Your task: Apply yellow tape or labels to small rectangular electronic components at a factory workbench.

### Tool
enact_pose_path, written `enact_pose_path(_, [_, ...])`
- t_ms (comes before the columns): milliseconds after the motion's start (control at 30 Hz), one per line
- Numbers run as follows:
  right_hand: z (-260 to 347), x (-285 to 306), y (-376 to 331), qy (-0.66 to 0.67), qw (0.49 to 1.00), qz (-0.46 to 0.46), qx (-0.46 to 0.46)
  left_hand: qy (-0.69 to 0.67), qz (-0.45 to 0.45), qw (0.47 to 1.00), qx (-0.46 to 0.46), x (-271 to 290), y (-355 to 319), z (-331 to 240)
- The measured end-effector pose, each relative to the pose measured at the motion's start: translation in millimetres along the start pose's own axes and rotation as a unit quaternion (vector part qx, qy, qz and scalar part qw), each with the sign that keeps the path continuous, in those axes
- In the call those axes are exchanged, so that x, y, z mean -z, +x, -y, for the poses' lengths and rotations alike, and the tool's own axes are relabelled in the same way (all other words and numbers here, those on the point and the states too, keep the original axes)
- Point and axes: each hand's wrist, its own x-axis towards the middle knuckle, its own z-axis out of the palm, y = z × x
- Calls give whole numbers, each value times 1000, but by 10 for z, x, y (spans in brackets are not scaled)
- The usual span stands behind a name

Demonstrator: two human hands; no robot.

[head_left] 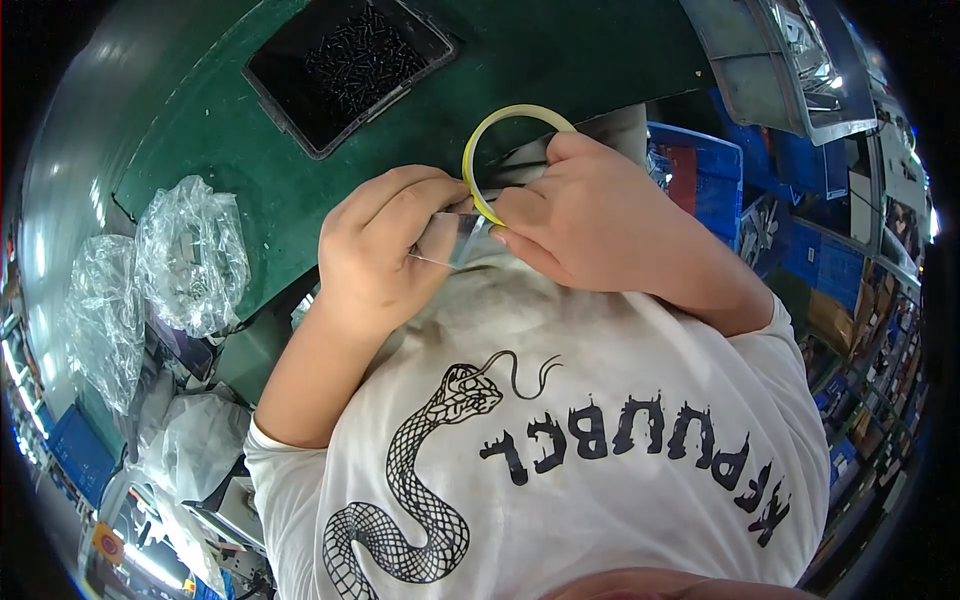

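Observation:
My right hand (610, 215) is closed round the near side of a yellow tape roll (480, 135), which stands up as a ring above the green table. Close beside it, my left hand (375, 250) is closed on a small clear plastic bag (450, 243), whose edges catch the light between the two hands. The fingertips of both hands nearly meet at the roll's lower edge. Whether the tape touches the bag is hard to make out. What lies under my left fingers is hidden.
A black bin (285, 115) of small dark parts stands at the far left of the green table (215, 130). Crumpled clear bags (195, 255) lie at the left. Grey bins (745, 80) and a blue bin (725, 165) with metal parts are at the right.

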Motion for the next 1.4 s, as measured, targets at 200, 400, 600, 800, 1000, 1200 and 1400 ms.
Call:
enact_pose_path(200, [-24, -26, -14, -32, 998, 40, 31, 70, 56, 994, -68, 46, 12, 54])
enact_pose_path(400, [-40, -68, -30, -24, 998, 49, 42, 115, 90, 983, -115, 72, 43, 48])
enact_pose_path(600, [-27, -111, -37, -26, 998, 40, 50, 136, 97, 978, -128, 56, 42, 25])
enact_pose_path(800, [-17, -99, -39, 2, 998, 49, 31, 108, 80, 982, -131, 47, 36, 39])
enact_pose_path(1000, [-45, -88, -37, 24, 998, 8, 55, 68, 76, 987, -128, 39, 16, 54])
enact_pose_path(1200, [10, -30, -26, 52, 998, 20, -16, 41, 70, 990, -116, 41, 25, 42])
enact_pose_path(1400, [35, -92, 28, 99, 988, -106, -55, -25, 79, 995, -52, 5, -3, -25])
